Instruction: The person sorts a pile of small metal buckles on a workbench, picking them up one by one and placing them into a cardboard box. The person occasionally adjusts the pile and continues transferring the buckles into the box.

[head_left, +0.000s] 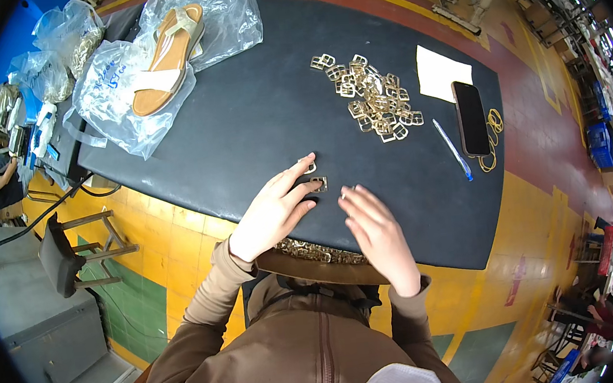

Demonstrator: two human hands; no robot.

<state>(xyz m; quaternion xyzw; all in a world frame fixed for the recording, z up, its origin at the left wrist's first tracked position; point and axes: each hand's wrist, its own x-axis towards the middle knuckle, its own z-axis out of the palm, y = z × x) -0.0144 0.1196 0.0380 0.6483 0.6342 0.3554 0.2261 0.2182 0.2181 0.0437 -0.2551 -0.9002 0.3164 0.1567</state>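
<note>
My left hand (273,208) rests on the black tabletop with its fingers spread. Its fingertips touch two small metal buckles, an upper buckle (311,168) partly covered by a finger and a lower buckle (320,184). To the right, my right hand (374,223) hovers palm down, fingers stretched out and slightly blurred; a small pale spot shows at a fingertip, too small to name. Farther back lies a loose pile of gold-coloured buckles (381,103). Many more buckles (316,252) fill a brown-edged container at the table's near edge, partly hidden below my hands.
At the back left, a sandal (169,57) lies on clear plastic bags (116,117). White paper (442,71), a black phone (471,118), a blue pen (453,149) and yellow cord (494,136) lie on the right. A dark stool (62,256) stands left of the table.
</note>
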